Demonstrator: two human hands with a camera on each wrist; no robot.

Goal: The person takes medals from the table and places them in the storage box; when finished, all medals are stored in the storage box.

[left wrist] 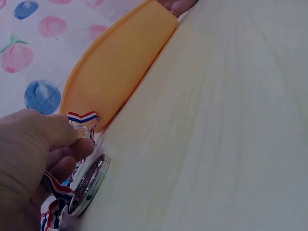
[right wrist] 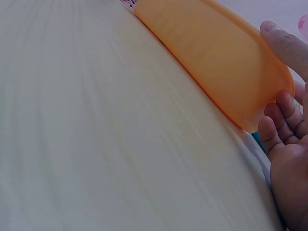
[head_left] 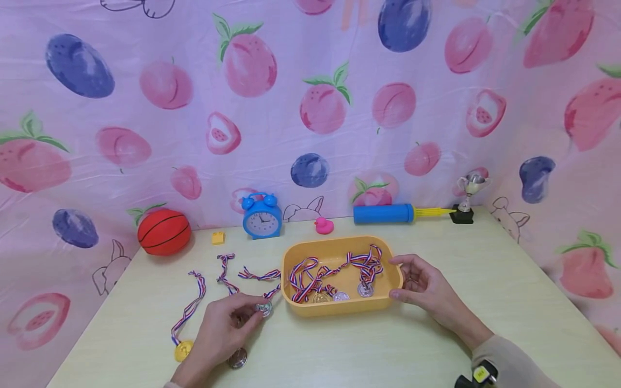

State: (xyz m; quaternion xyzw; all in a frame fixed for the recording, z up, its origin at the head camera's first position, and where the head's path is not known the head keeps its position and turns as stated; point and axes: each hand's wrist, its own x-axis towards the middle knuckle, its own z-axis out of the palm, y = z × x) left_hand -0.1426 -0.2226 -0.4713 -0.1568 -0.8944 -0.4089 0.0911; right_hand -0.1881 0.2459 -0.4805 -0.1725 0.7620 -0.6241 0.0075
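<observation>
where fruit-printed cloth (head_left: pixel 271 118) hangs, pale table (head_left: pixel 359 353), yellow tray (head_left: pixel 339 309)

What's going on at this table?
A person is handling medals with bare hands. The left hand pinches a silver medal just outside the left end of a yellow tray, while the right hand holds the tray's right end. Three other medals are in the tray. A gold medal lies on the table to the left, and a dark medal is near the left hand.
</observation>
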